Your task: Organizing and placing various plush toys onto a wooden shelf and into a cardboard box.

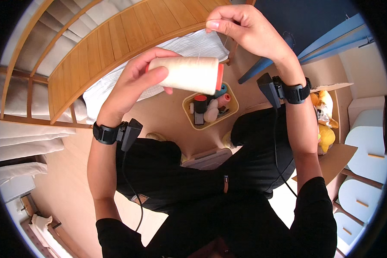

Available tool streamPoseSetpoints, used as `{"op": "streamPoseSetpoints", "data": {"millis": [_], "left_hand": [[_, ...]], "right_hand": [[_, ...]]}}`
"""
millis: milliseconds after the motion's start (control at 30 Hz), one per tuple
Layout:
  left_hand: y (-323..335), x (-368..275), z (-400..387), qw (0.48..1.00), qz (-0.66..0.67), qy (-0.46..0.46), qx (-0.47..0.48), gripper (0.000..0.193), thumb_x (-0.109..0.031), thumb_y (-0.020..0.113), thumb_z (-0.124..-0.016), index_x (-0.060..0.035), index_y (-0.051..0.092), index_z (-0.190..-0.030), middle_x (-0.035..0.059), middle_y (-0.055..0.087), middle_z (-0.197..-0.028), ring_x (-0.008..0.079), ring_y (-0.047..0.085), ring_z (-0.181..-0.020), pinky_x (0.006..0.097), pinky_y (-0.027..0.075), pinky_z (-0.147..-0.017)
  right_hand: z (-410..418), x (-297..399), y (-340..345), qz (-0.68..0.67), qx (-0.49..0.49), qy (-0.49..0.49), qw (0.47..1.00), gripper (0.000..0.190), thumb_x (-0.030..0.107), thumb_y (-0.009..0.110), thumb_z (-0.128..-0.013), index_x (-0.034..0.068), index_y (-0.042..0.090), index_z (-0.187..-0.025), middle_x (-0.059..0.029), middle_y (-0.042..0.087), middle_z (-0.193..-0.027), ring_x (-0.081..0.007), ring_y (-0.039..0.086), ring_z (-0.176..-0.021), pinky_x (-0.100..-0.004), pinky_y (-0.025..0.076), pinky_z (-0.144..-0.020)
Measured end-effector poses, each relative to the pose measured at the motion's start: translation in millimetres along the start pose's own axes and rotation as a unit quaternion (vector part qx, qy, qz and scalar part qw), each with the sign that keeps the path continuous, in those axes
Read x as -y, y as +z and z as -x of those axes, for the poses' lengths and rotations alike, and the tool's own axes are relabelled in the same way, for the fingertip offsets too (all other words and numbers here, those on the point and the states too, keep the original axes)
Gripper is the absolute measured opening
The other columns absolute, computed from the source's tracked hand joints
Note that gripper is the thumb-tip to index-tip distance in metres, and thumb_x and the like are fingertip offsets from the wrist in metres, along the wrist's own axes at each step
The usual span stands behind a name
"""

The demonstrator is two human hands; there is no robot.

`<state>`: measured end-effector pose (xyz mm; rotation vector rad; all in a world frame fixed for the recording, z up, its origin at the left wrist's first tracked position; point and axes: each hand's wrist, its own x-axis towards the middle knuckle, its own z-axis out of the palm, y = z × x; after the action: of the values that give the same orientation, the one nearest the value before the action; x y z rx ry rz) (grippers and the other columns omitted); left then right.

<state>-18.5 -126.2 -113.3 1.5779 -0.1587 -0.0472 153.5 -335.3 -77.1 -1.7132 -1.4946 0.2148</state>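
My left hand point(145, 72) grips a large cone of white thread point(190, 74) with red ends, held on its side above the floor. From the cone a thin thread point(225, 41) runs up to my right hand point(235, 27), which pinches it between thumb and fingertips. Below the cone, a yellow plastic basket point(210, 125) stands on the floor. In it lie a black spool with a red top point(200, 104), a pink thread cone point(224, 100), a blue spool point(221, 90) and white balls point(211, 113). Both wrists wear black straps with small devices.
A slatted wooden bench point(116, 45) curves across the upper left, with a white striped cloth point(180, 45) beneath its edge. A cardboard box point(337, 113) holding plush toys point(325, 137) is at the right, near drawers point(367, 145). A translucent lid point(209, 159) lies between the legs.
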Motion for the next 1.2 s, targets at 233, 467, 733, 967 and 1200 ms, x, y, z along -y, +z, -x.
{"op": "streamPoseSetpoints", "data": {"millis": [233, 467, 733, 967, 1200], "left_hand": [[-13, -1, -13, 0.958, 0.147, 0.144, -0.198, 0.046, -0.032, 0.054, -0.093, 0.0002, 0.047, -0.125, 0.014, 0.06, -0.11, 0.0192, 0.063, -0.087, 0.0316, 0.052, -0.073], [-15, 11, -6, 0.995, -0.041, 0.009, -0.09, 0.044, -0.029, 0.06, -0.088, -0.0011, 0.052, -0.121, 0.0098, 0.061, -0.11, 0.0165, 0.061, -0.091, 0.0274, 0.051, -0.077], [-5, -6, -5, 0.968, 0.185, 0.143, -0.095, 0.042, -0.029, 0.056, -0.092, -0.0002, 0.051, -0.121, 0.0131, 0.061, -0.109, 0.0207, 0.063, -0.091, 0.0333, 0.053, -0.078], [-24, 9, -8, 0.979, -0.128, -0.003, -0.159, 0.037, -0.024, 0.066, -0.086, -0.0049, 0.057, -0.116, 0.0063, 0.062, -0.101, 0.0148, 0.06, -0.089, 0.0261, 0.052, -0.076], [4, -3, 4, 0.998, 0.052, 0.01, 0.04, 0.053, -0.031, 0.068, -0.081, -0.0021, 0.052, -0.122, 0.0094, 0.058, -0.114, 0.0166, 0.059, -0.097, 0.0289, 0.052, -0.077]], "right_hand": [[4, 9, 37, 0.04, 0.07, 0.019, 0.997, 0.018, 0.016, 0.055, -0.093, 0.0, 0.063, -0.096, -0.0077, 0.065, -0.082, -0.017, 0.06, -0.074, -0.0297, 0.047, -0.072], [1, 23, 3, -0.004, 0.011, 0.0, 1.0, 0.016, 0.013, 0.054, -0.091, 0.001, 0.065, -0.094, -0.0057, 0.064, -0.079, -0.0105, 0.06, -0.076, -0.0248, 0.048, -0.07], [8, 5, 19, 0.055, 0.069, 0.053, 0.995, 0.015, 0.009, 0.052, -0.093, 0.001, 0.065, -0.096, -0.006, 0.066, -0.08, -0.0104, 0.059, -0.075, -0.0263, 0.049, -0.072], [3, 31, 4, -0.013, 0.087, 0.044, 0.995, 0.018, 0.015, 0.055, -0.093, 0.001, 0.065, -0.094, -0.002, 0.064, -0.08, -0.0101, 0.057, -0.075, -0.0233, 0.046, -0.072], [11, -26, 0, 0.044, 0.044, 0.082, 0.995, 0.015, 0.007, 0.052, -0.088, 0.001, 0.065, -0.093, -0.0072, 0.067, -0.084, -0.0155, 0.062, -0.081, -0.0282, 0.049, -0.077]]}}
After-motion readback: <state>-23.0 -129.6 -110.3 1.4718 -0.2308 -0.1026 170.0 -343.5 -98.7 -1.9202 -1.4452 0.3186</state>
